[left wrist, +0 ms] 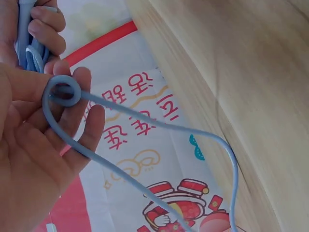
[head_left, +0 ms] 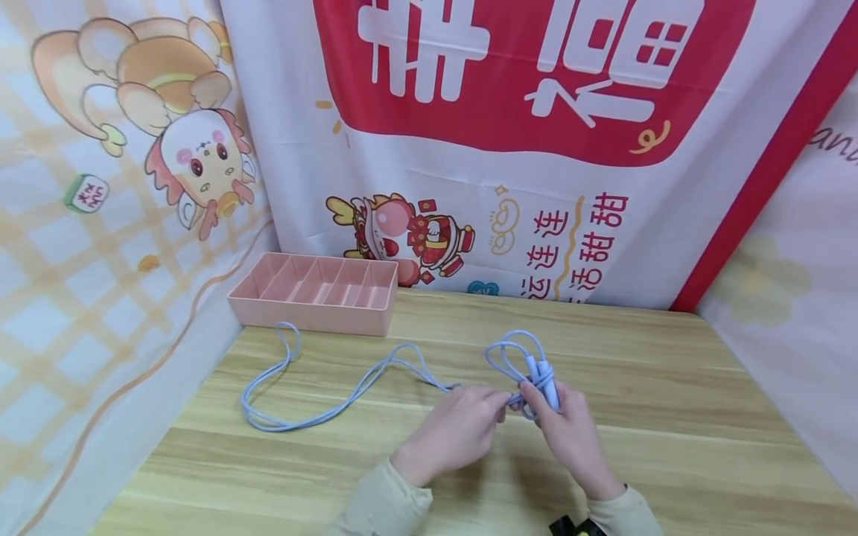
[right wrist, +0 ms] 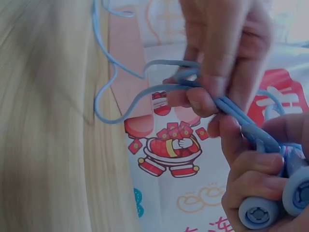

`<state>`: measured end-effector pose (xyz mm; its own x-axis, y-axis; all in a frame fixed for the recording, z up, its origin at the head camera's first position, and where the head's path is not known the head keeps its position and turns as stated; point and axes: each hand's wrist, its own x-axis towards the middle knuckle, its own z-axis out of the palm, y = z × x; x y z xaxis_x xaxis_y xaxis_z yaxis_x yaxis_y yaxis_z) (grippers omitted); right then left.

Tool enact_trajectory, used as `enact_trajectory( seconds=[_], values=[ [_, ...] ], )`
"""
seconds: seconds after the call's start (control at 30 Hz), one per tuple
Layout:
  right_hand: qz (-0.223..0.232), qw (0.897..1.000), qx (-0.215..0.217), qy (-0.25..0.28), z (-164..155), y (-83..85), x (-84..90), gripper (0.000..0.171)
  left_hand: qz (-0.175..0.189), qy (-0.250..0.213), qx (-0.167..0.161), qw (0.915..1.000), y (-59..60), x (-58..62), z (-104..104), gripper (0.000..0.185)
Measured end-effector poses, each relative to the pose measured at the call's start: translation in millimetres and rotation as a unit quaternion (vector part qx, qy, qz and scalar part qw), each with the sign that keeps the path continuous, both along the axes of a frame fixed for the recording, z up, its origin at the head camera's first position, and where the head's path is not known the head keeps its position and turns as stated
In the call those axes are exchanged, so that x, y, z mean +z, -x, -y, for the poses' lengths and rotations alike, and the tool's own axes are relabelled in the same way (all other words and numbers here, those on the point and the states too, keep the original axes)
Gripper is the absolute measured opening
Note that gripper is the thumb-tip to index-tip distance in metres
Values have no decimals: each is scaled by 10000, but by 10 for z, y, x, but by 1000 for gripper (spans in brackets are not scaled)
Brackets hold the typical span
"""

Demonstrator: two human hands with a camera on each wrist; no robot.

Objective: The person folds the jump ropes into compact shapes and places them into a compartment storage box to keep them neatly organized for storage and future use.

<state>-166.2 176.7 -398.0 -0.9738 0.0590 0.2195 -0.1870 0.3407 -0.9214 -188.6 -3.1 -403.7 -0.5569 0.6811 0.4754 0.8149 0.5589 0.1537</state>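
A light blue jump rope [head_left: 295,426] lies in loose curves across the left part of the table and runs up to both hands. My right hand [head_left: 575,439] grips its two handles [head_left: 548,383] side by side, with cord wound around them and loops standing out beyond. In the right wrist view the handles' round ends [right wrist: 258,212] stick out below the fingers. Close by on the left, my left hand [head_left: 462,428] pinches the cord. A small coil of cord [left wrist: 63,77] sits at its thumb and fingers in the left wrist view.
At the back left of the wooden table [head_left: 670,461] stands a pink divided tray [head_left: 315,316], with the far bend of the rope near its front. Printed cloths [head_left: 637,208] hang behind and at the sides. A black object [head_left: 570,527] shows by the right sleeve.
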Motion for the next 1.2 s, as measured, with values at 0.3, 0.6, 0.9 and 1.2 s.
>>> enact_trajectory(
  seconds=[0.3,0.6,0.9,1.2],
  values=[
    [464,9922,501,1041,-86,-1,40,33,940,-101,-481,9944,76,86,74,29],
    [647,9678,1044,2199,-251,31,86,42,1930,-308,-883,9767,187,86,158,16],
    [133,9387,2427,2445,-316,28,88,35,3128,-919,-1300,9364,495,32,349,20],
    [476,9532,2869,830,-357,15,133,26,3139,-197,-937,9446,977,234,358,16]
  ],
)
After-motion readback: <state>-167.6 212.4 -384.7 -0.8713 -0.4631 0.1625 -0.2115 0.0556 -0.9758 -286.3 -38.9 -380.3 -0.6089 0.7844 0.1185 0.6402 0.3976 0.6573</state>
